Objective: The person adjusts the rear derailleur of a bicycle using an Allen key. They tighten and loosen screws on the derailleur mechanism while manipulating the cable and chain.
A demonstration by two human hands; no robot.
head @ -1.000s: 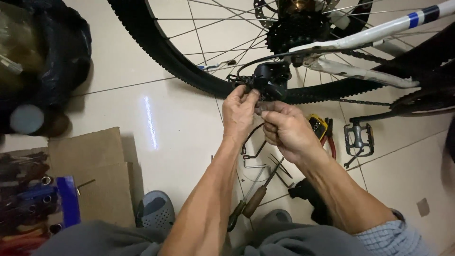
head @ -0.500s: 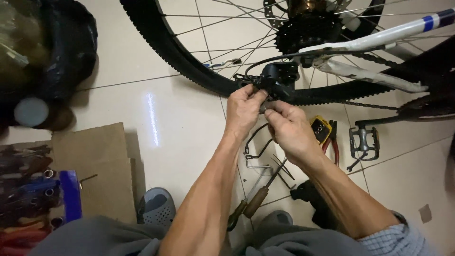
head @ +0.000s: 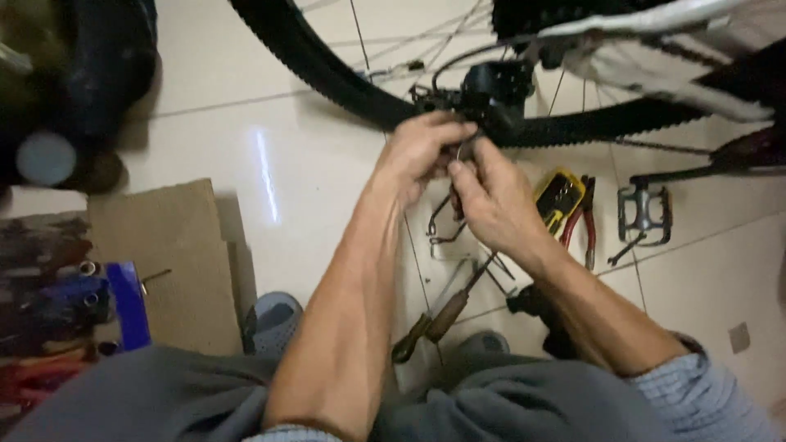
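My left hand [head: 419, 150] and my right hand [head: 488, 195] meet just below the black rear derailleur [head: 491, 92] of an upturned bicycle. Both pinch a thin metal cable [head: 460, 152] that runs up into the derailleur. The knobby rear tyre [head: 327, 69] curves behind the hands, and the white frame tube [head: 655, 20] crosses the top right. The fingertips hide the cable's end.
On the tiled floor lie a yellow multi-tool [head: 559, 199], red-handled pliers [head: 586, 225], a bicycle pedal [head: 643, 211], a wooden-handled screwdriver [head: 434, 321] and bent metal hooks [head: 442, 229]. A cardboard sheet [head: 168, 262] and a box of tools [head: 49, 303] sit left. A dark bag [head: 74, 82] lies top left.
The view has shifted down and closer, so wheel and hands sit higher and larger. Both hands stay together at the derailleur with only small finger movements.
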